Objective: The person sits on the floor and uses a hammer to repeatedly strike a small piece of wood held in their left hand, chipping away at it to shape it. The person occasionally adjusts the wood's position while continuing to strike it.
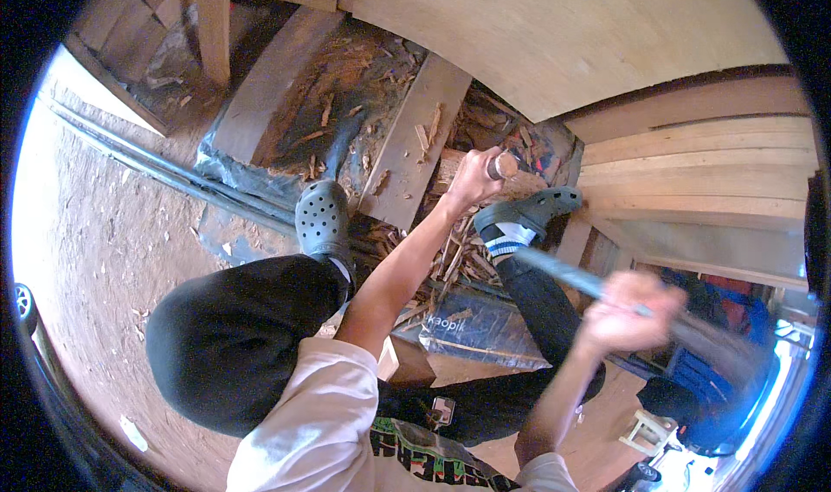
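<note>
Gripped upright in my left hand (472, 179) is a tool with a round wooden handle (504, 165) and metal band, probably a chisel, over splintered wood (454, 258); its working end is hidden. My right hand (630, 310), lower right and blurred by motion, is closed around a long blue-grey tool (558, 271) that slants up-left; I cannot make out its exact kind. Wood chips lie on the plank (402, 146) beside my left hand.
My clogged feet (322, 215) are either side of the splinters. A plywood panel (563, 25) and pale boards (692, 163) border the top and right. Pipes (164, 172) cross the left, a printed plastic sheet (480, 336) lies below, and a small stool (647, 431) stands lower right.
</note>
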